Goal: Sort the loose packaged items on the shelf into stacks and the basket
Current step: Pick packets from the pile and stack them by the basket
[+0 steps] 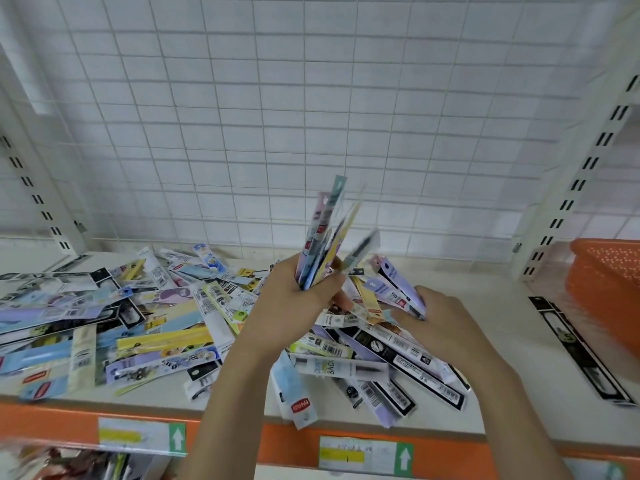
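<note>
A big heap of long, flat packaged pens (145, 317) in blue, yellow, purple and black covers the white shelf (502, 403). My left hand (294, 299) grips a bundle of several packets (329, 237) upright above the heap. My right hand (440, 320) lies low on the heap's right side, its fingers curled round a lilac packet (398, 289) whose near end it holds. An orange basket (606, 289) stands at the right edge of the shelf.
One black packet (581, 348) lies alone beside the basket. A white wire grid wall (311, 116) backs the shelf, with slotted uprights on both sides. The orange front rail (277, 441) carries price labels. More goods show on the shelf below at bottom left.
</note>
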{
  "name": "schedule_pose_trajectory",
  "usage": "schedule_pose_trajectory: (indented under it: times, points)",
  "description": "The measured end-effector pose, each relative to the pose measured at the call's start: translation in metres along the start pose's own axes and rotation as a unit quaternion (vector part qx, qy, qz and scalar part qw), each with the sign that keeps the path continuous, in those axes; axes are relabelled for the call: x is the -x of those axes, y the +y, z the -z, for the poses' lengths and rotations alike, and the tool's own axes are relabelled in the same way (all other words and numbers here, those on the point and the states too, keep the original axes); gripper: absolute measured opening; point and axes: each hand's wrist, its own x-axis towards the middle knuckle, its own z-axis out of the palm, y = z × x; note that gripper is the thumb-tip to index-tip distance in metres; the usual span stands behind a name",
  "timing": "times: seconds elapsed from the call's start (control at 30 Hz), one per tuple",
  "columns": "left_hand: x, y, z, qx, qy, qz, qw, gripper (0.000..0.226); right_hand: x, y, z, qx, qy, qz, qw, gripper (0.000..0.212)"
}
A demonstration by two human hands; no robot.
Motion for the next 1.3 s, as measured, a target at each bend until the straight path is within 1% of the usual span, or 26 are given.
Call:
schedule_pose_trajectory:
  times: [0.07, 0.2, 0.3, 0.33, 0.43, 0.5, 0.63, 0.73, 0.77, 0.87, 0.9, 0.97, 1.07, 1.17, 1.2, 1.27, 1.3]
  points:
    - [-0.002, -0.003, 0.0, 0.005, 0.022, 0.007, 1.0, 0.018, 0.001, 0.003, 0.001, -0.003, -0.001, -0.003, 1.0, 0.041]
    - [-0.008, -0.022, 0.001, -0.02, 0.07, 0.032, 0.997, 0.018, 0.003, 0.007, 0.001, -0.009, 0.003, -0.015, 1.0, 0.04]
    - [-0.008, -0.032, 0.005, -0.024, 0.086, 0.039, 0.995, 0.031, 0.003, 0.006, 0.0, -0.001, 0.003, -0.014, 1.0, 0.04]
    - [-0.007, -0.033, 0.007, -0.034, 0.091, 0.039, 0.995, 0.032, 0.004, 0.006, 0.0, 0.002, 0.003, -0.014, 1.0, 0.04]
    - [-0.004, -0.036, 0.014, -0.083, 0.096, 0.049, 0.991, 0.026, 0.002, 0.005, -0.002, 0.008, 0.002, -0.013, 1.0, 0.035]
    - [-0.002, -0.04, 0.024, -0.134, 0.095, 0.056, 0.985, 0.028, 0.001, 0.005, -0.005, 0.008, 0.002, -0.011, 1.0, 0.033]
    - [0.004, -0.047, 0.044, -0.249, 0.073, 0.073, 0.963, 0.018, -0.002, 0.002, -0.008, 0.025, 0.004, 0.004, 1.0, 0.032]
    - [0.01, -0.055, 0.054, -0.288, 0.055, 0.095, 0.951, 0.032, -0.004, 0.0, -0.007, 0.046, 0.002, 0.011, 0.999, 0.03]
    - [0.012, -0.056, 0.057, -0.296, 0.043, 0.099, 0.949, 0.032, -0.004, 0.0, -0.007, 0.048, 0.001, 0.012, 0.999, 0.029]
    - [0.017, -0.057, 0.061, -0.336, -0.012, 0.107, 0.936, 0.021, -0.003, 0.0, -0.009, 0.051, -0.003, 0.012, 0.999, 0.032]
    - [0.018, -0.057, 0.061, -0.349, -0.033, 0.106, 0.931, 0.021, -0.002, 0.001, -0.009, 0.053, -0.005, 0.011, 0.999, 0.035]
    - [0.018, -0.06, 0.059, -0.369, -0.079, 0.101, 0.92, 0.029, 0.0, 0.002, -0.009, 0.054, -0.006, 0.009, 0.998, 0.039]
    - [0.015, -0.064, 0.05, -0.407, -0.14, 0.102, 0.897, 0.028, 0.003, 0.003, -0.006, 0.046, -0.003, 0.002, 0.999, 0.038]
    - [0.012, -0.066, 0.043, -0.432, -0.144, 0.111, 0.883, 0.027, 0.006, 0.007, -0.001, 0.046, -0.001, -0.006, 0.999, 0.03]
    - [0.01, -0.067, 0.041, -0.432, -0.137, 0.113, 0.884, 0.025, 0.007, 0.009, 0.001, 0.048, 0.001, -0.01, 0.999, 0.029]
    - [0.005, -0.067, 0.042, -0.431, -0.118, 0.104, 0.888, 0.012, 0.009, 0.013, 0.003, 0.044, 0.004, -0.018, 0.999, 0.029]
    - [0.004, -0.066, 0.042, -0.424, -0.106, 0.098, 0.894, 0.012, 0.01, 0.015, 0.004, 0.039, 0.004, -0.02, 0.999, 0.028]
